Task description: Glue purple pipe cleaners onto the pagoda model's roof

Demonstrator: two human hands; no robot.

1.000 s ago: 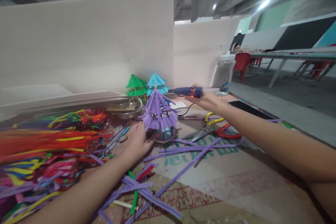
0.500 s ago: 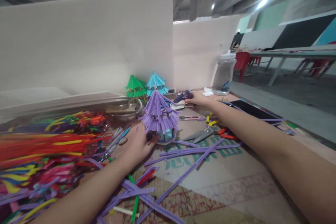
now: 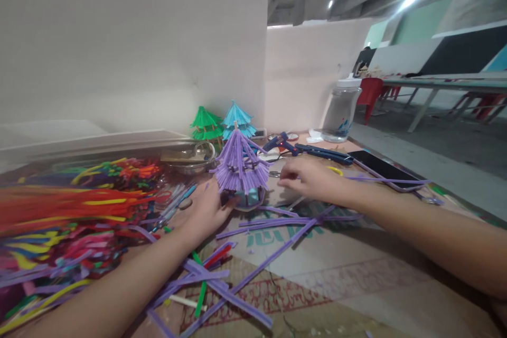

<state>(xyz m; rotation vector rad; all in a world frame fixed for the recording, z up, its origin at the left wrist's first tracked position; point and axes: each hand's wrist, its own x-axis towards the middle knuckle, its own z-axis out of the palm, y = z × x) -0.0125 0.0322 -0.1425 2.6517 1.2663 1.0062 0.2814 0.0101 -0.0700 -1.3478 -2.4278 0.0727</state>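
A small pavilion model [image 3: 242,166] with a two-tiered roof of purple pipe cleaners stands upright on the table. My left hand [image 3: 206,210] grips its base from the left, the thumb at the front and the other fingers partly hidden behind it. To the right of the model, my right hand [image 3: 307,177] hovers above scissors that it largely covers. Its fingers are loosely bent and apart, with nothing visible in them. Beyond that hand, a dark blue glue gun [image 3: 282,143] with a small red light rests on the table.
Purple pipe cleaners [image 3: 273,261] lie crossed in front. Bundles of coloured pipe cleaners [image 3: 79,206] fill the left side. Green [image 3: 206,124] and blue [image 3: 238,119] pavilion models stand behind. A utility knife [image 3: 325,153], a phone [image 3: 386,170] and a clear bottle [image 3: 341,111] are on the right.
My right hand has let go of the glue gun and come nearer, over the scissors. My left hand stays at the purple pavilion model. The view has shifted slightly.
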